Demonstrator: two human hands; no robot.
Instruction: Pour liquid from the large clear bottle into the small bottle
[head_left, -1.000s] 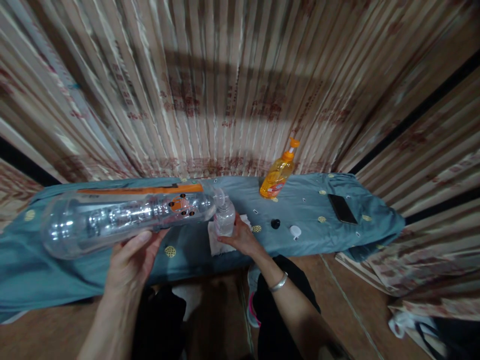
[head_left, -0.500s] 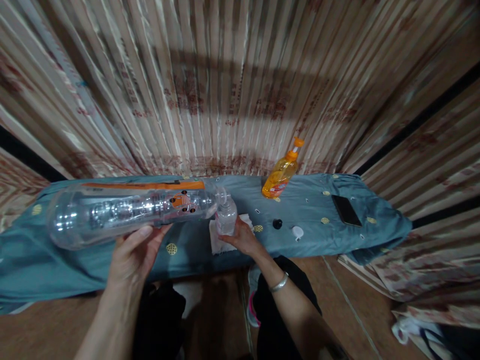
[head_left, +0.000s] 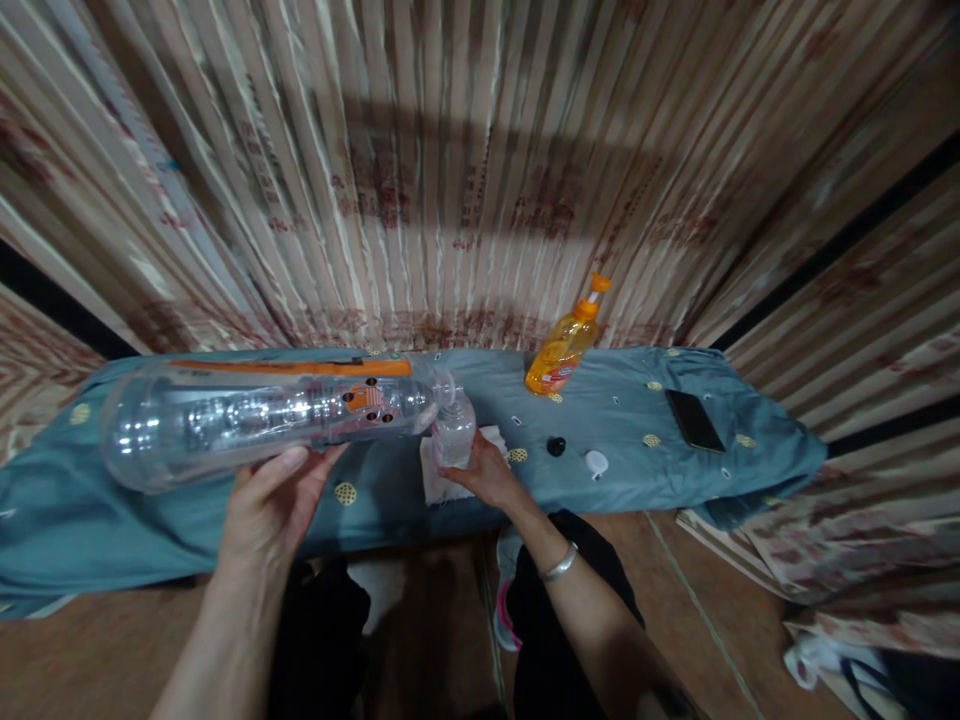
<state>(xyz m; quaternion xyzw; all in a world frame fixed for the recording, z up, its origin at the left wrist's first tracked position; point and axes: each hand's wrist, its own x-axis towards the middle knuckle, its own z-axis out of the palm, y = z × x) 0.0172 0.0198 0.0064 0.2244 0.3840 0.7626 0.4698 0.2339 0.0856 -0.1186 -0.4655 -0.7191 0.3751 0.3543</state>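
My left hand (head_left: 279,492) is closed around the underside of a large clear plastic bottle (head_left: 247,425) with an orange label strip. The bottle lies almost level, its neck pointing right. Its mouth meets the top of a small clear bottle (head_left: 454,432); whether they touch I cannot tell. My right hand (head_left: 484,472) grips the small bottle low on its right side and keeps it upright over a folded white cloth (head_left: 436,485). Any liquid passing between the two is too faint to make out.
A pump bottle of orange liquid (head_left: 561,355) stands at the back. A black cap (head_left: 556,445), a white cap (head_left: 596,462) and a dark phone (head_left: 694,420) lie to the right on the teal patterned cover (head_left: 630,410). Pleated curtains (head_left: 465,180) hang behind.
Both hands keep their holds and the bottles stay mouth to mouth. The whole view has shifted very slightly; nothing else visibly differs.
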